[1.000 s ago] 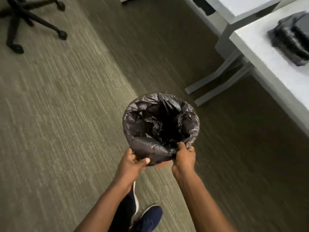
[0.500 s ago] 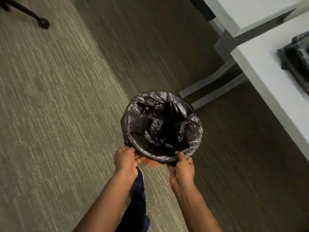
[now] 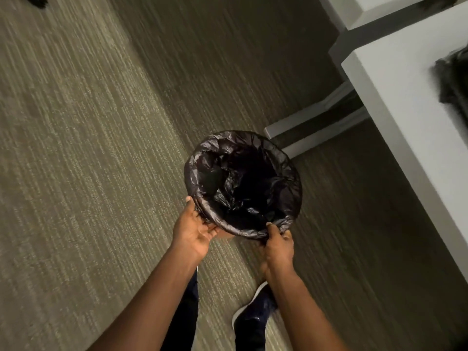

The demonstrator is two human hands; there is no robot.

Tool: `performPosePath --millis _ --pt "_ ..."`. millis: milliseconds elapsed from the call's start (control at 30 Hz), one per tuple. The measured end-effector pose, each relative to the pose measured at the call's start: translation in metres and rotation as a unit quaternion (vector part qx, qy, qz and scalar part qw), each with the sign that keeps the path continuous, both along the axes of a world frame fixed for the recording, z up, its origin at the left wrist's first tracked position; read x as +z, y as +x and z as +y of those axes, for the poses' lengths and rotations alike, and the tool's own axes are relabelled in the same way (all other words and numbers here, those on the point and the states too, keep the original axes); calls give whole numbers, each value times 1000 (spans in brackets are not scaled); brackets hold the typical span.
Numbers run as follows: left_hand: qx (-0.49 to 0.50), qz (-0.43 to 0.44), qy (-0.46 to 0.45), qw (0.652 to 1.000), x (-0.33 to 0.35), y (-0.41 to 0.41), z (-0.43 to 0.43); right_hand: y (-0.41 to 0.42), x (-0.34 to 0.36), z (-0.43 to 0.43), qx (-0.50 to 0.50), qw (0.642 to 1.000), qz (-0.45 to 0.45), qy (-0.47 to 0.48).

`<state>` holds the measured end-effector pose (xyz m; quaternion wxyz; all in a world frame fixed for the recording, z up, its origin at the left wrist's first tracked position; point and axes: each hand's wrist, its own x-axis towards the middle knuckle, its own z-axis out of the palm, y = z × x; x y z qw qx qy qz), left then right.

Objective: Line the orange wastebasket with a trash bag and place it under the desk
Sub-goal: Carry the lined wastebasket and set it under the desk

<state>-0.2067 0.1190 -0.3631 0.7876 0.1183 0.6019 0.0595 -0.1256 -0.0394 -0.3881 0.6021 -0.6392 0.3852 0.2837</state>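
Observation:
A round wastebasket (image 3: 224, 233) hangs above the carpet in front of me, seen from the top. A black trash bag (image 3: 243, 183) lines it and folds over the whole rim, so almost none of the orange shows. My left hand (image 3: 193, 230) grips the near left rim with the bag under its fingers. On the near right rim, my right hand (image 3: 278, 243) pinches the bag's folded edge. The white desk (image 3: 405, 102) stands to the right, its top level with the basket's right side.
The desk's pale feet (image 3: 311, 127) lie on the carpet just beyond the basket. A black bundle (image 3: 455, 79) lies on the desk top at the right edge. A second white desk (image 3: 354, 8) is at the top right. My dark shoe (image 3: 253, 317) is below.
The basket and both hands have shifted right, nearer the desk. The bag now sits tighter around the rim. The chair base has slid out of the top left of the view.

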Motion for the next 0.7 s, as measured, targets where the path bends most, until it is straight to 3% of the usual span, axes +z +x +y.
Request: performPosePath --millis 300,433,600,700 --pt "1 27 -24 999 -53 36 -32 43 -43 -37 -28 996 46 65" --pt "-22 59 -7 998 -73 51 -43 57 -59 -54 -12 997 18 70" --pt "25 41 25 999 -90 59 -51 70 -79 -73 -10 999 -3 43" --pt "-48 16 48 998 -98 65 -60 73 -92 -86 6 999 -20 39"
